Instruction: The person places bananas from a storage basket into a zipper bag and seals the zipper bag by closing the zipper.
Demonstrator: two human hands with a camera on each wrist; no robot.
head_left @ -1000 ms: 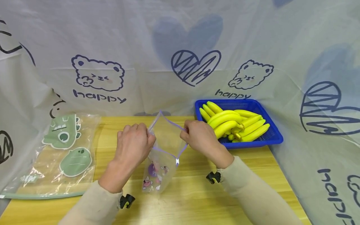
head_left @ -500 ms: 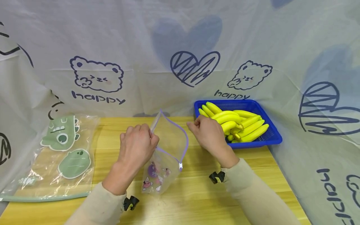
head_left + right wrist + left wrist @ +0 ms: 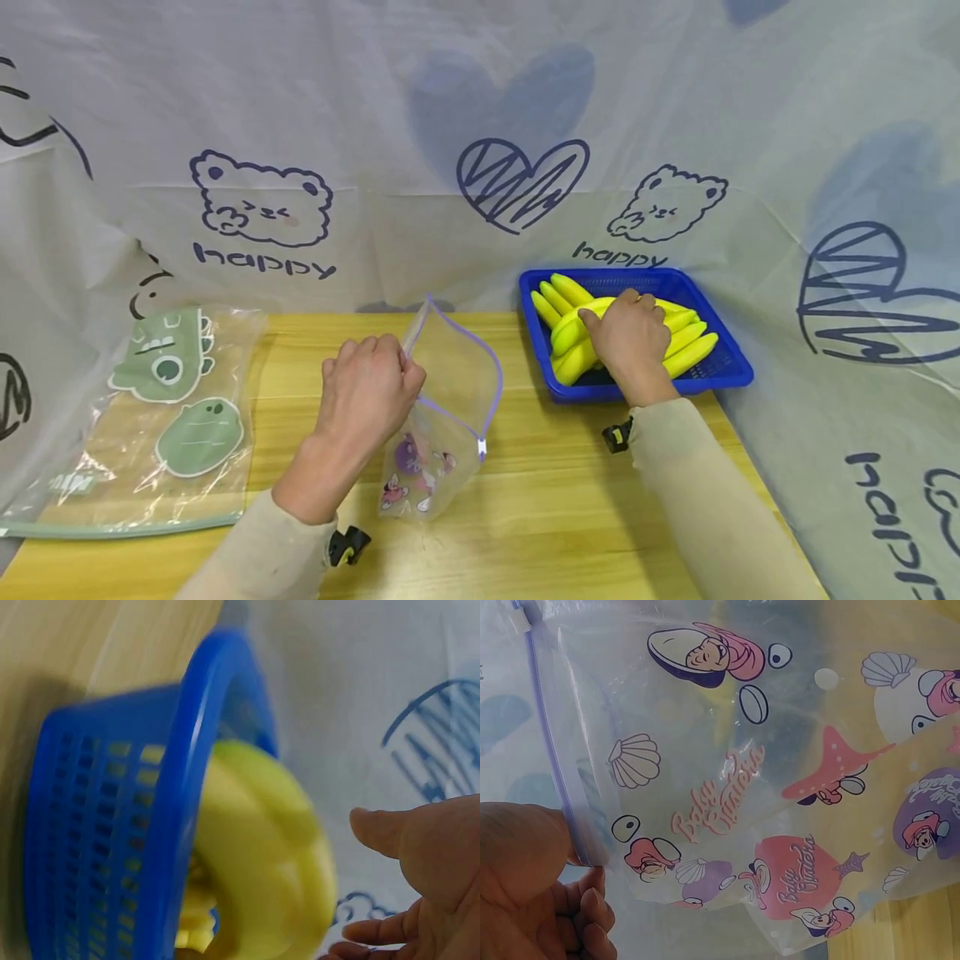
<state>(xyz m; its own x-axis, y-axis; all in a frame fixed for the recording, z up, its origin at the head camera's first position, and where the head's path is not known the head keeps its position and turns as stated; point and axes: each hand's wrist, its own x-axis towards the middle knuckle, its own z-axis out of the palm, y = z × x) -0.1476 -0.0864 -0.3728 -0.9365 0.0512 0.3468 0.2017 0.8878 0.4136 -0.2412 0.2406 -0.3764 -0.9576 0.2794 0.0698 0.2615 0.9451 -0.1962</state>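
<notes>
One left hand (image 3: 367, 390) pinching clear bag's (image 3: 410, 458) edge, right hand (image 3: 630, 337) spread over bananas (image 3: 572, 335), inside blue basket's (image 3: 729, 380) rim, tabletop (image 3: 540, 475) between

My right hand (image 3: 632, 342) hides part of the bananas (image 3: 576, 360), blurred in its wrist view; my left wrist view crops my left hand (image 3: 534, 862).

The head camera looks forward and down across the wooden table (image 3: 540, 517), the widest view, toward the patterned cloth (image 3: 375, 92) hanging before us. At the left wrist, a lens faces the printed bag (image 3: 720, 735) so closely that it nearly fills the frame. The right wrist's, turned sideways, sees the blue basket (image 3: 176, 817) and bananas (image 3: 255, 847) close up. The head view shares the bag with one, basket and bananas with the other.
</notes>
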